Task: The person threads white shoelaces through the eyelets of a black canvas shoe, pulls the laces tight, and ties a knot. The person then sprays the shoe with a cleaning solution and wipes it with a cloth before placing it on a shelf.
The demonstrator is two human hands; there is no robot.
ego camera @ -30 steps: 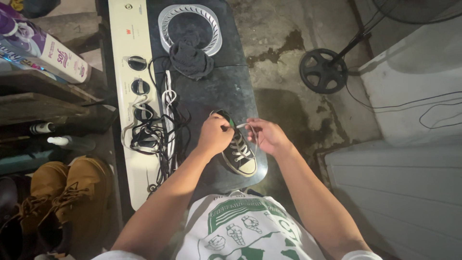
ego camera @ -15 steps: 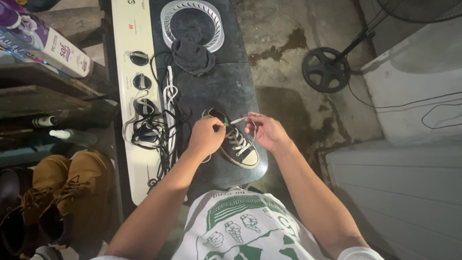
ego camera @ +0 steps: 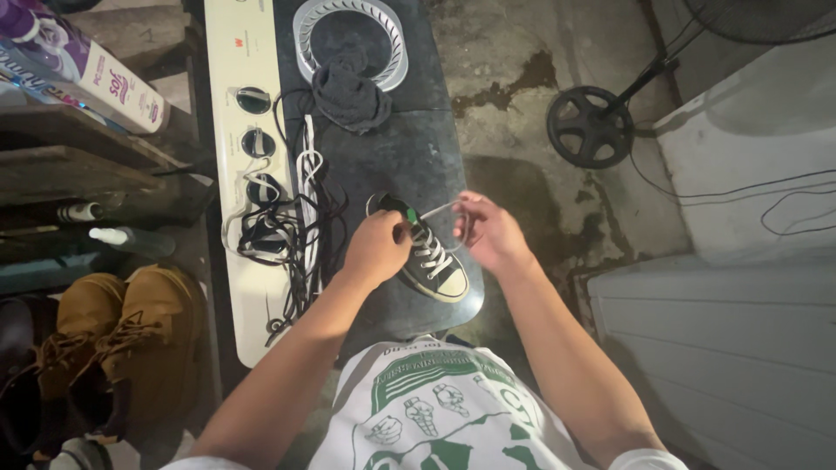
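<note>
Both hands grip a white lace on a dark sneaker.
Left hand pinches closed at the sneaker collar; right hand fingers close on the lace end, pulled taut. Sneaker lies near the dark desk front edge, beside tangled laces.

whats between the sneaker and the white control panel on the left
A tangle of black and white shoelaces lies on the dark top between the sneaker and the control panel, in the head view.

Right hand now drawn farther from the left hand, white lace stretched taut between them over the black sneaker, previously hands closer together
</note>
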